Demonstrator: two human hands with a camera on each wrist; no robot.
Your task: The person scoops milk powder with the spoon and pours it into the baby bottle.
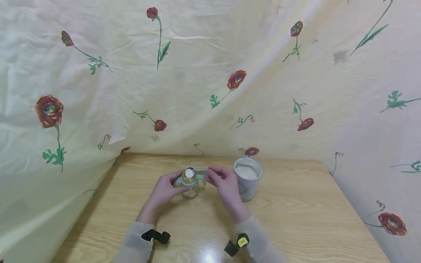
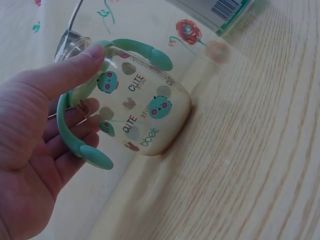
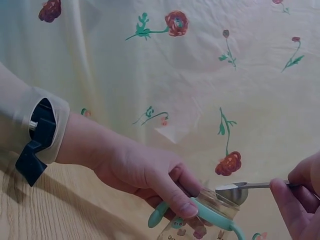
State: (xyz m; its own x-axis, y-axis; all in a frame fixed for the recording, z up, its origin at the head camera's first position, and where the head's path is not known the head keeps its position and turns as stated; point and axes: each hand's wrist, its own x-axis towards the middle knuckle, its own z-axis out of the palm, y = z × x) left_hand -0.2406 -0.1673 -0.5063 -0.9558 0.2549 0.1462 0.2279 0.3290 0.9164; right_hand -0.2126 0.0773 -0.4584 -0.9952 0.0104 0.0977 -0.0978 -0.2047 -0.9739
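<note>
My left hand (image 1: 166,190) grips a clear baby bottle (image 2: 137,112) around its neck, thumb on the near side and fingers behind. The bottle stands on the table, has mint-green handles (image 2: 95,156) and small printed figures, and its top is uncovered. Between thumb and fingers, my right hand (image 1: 227,184) pinches the handle of a metal measuring spoon (image 3: 232,195). White powder fills the spoon's bowl, which is at the bottle's open mouth; whether the two touch I cannot tell. Just beyond the right hand is an open can (image 1: 252,188) with white powder inside.
The wooden table (image 1: 296,215) carries the bottle and the can. A flower-patterned cloth (image 1: 197,91) hangs behind it and along both sides. Each sleeve bears a black wrist strap (image 1: 156,236).
</note>
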